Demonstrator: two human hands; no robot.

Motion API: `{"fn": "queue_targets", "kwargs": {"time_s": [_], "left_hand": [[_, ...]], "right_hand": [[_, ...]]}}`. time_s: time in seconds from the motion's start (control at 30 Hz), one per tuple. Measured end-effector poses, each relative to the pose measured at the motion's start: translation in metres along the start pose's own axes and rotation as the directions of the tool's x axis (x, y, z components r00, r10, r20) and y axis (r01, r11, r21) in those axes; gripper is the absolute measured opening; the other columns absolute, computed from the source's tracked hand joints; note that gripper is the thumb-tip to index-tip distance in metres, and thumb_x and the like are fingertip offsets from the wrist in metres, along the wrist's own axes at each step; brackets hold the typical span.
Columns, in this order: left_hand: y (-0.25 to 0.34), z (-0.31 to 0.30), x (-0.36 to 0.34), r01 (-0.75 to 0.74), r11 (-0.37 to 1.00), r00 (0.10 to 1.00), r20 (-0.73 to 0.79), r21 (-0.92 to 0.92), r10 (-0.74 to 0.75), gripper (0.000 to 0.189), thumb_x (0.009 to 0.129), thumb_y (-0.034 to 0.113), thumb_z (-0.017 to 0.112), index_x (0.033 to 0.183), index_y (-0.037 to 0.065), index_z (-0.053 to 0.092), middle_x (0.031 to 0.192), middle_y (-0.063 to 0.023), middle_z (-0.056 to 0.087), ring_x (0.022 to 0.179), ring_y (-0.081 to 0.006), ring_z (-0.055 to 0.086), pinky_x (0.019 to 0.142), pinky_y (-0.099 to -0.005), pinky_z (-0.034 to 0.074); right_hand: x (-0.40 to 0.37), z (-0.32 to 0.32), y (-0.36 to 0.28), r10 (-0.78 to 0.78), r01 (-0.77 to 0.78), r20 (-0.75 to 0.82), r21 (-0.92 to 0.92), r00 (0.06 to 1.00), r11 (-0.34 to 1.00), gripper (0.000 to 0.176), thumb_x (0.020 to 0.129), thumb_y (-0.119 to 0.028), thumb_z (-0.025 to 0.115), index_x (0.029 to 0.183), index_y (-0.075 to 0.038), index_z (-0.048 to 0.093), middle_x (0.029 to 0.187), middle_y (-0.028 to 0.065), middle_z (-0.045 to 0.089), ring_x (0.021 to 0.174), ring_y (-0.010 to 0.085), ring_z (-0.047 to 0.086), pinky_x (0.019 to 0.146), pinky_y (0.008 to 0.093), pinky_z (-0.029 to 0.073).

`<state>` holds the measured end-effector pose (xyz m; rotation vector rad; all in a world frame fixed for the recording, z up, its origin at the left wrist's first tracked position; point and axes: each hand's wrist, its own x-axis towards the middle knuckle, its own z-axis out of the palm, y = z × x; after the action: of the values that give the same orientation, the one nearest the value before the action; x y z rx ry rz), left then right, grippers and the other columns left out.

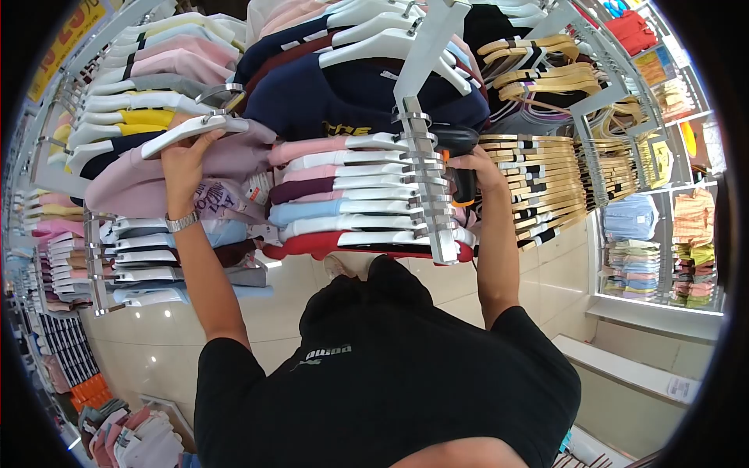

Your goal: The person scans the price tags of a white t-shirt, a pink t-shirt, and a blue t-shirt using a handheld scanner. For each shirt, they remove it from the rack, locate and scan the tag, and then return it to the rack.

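Note:
My left hand (186, 160) is closed round a white hanger (175, 136) that carries a mauve-pink shirt (129, 183). Purple lettering shows on a pale part of the garment below my wrist, and a white price tag (257, 189) dangles beside it. On the other side, my right hand (482, 168) grips a black handheld barcode scanner (456, 142) with orange parts, its head above the fingers. Between my hands, folded-over tops on white hangers (378, 178) line a metal rail (431, 195). A navy shirt (312, 101) with yellow letters hangs just behind them.
Wooden hangers (546, 183) crowd the rack to the right of my right hand. More clothes on white hangers (156, 101) fill the rail at left. A low white ledge (624, 370) runs at lower right, near shelves of folded clothes (632, 269). Tiled floor (273, 312) lies below.

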<state>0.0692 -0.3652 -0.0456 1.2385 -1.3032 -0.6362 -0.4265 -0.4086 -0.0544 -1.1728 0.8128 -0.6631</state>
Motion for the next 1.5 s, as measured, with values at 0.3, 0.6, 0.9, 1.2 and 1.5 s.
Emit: {"fn": "queue_targets", "kwargs": {"time_s": [0.3, 0.6, 0.9, 1.2, 1.5], "left_hand": [[0.017, 0.079, -0.017, 0.159, 0.987, 0.946, 0.291, -0.038, -0.141, 0.028, 0.075, -0.003, 0.079, 0.099, 0.000, 0.066, 0.093, -0.0031, 0.068, 0.086, -0.0108, 0.063, 0.079, -0.0253, 0.052], [0.030, 0.169, -0.011, 0.439, 0.880, 0.860, 0.370, -0.184, -0.351, 0.025, 0.083, -0.003, 0.074, 0.106, -0.007, 0.064, 0.103, -0.0110, 0.071, 0.092, -0.0130, 0.067, 0.080, -0.0237, 0.055], [0.017, 0.181, -0.002, 0.482, 0.861, 0.860, 0.279, -0.165, -0.428, 0.024, 0.084, 0.000, 0.075, 0.106, -0.006, 0.067, 0.101, -0.0109, 0.072, 0.087, -0.0142, 0.068, 0.079, -0.0241, 0.056], [0.019, 0.197, 0.004, 0.471, 0.882, 0.843, 0.293, 0.002, -0.450, 0.021, 0.083, 0.002, 0.076, 0.101, -0.005, 0.070, 0.090, -0.0090, 0.072, 0.077, -0.0129, 0.067, 0.069, -0.0242, 0.055], [0.061, 0.233, 0.024, 0.378, 0.925, 0.869, 0.352, -0.019, -0.348, 0.024, 0.082, 0.010, 0.079, 0.098, -0.006, 0.070, 0.088, -0.0079, 0.072, 0.074, -0.0104, 0.066, 0.063, -0.0241, 0.052]], "right_hand": [[0.019, -0.014, 0.017, -0.049, 0.043, 0.111, 0.054, 0.993, 0.998, 0.040, 0.073, -0.017, 0.069, 0.107, 0.003, 0.067, 0.096, 0.0103, 0.069, 0.097, 0.0196, 0.061, 0.092, 0.0300, 0.045], [0.024, -0.020, 0.012, -0.053, 0.044, 0.130, 0.072, 0.990, 0.996, 0.035, 0.076, -0.019, 0.073, 0.106, -0.001, 0.067, 0.096, 0.0085, 0.069, 0.095, 0.0168, 0.060, 0.090, 0.0286, 0.044], [0.019, -0.028, 0.018, -0.133, 0.115, 0.144, 0.126, 0.981, 0.985, 0.035, 0.081, -0.019, 0.071, 0.109, 0.001, 0.066, 0.098, 0.0091, 0.068, 0.099, 0.0168, 0.060, 0.093, 0.0302, 0.044], [0.012, -0.022, 0.018, -0.112, 0.097, 0.116, 0.130, 0.987, 0.987, 0.029, 0.082, -0.019, 0.070, 0.104, 0.000, 0.068, 0.096, 0.0075, 0.068, 0.095, 0.0152, 0.060, 0.090, 0.0287, 0.044], [0.003, -0.016, 0.018, -0.113, 0.102, 0.071, 0.138, 0.991, 0.985, 0.031, 0.080, -0.021, 0.071, 0.103, 0.000, 0.067, 0.097, 0.0084, 0.068, 0.095, 0.0162, 0.060, 0.090, 0.0291, 0.044]]}}
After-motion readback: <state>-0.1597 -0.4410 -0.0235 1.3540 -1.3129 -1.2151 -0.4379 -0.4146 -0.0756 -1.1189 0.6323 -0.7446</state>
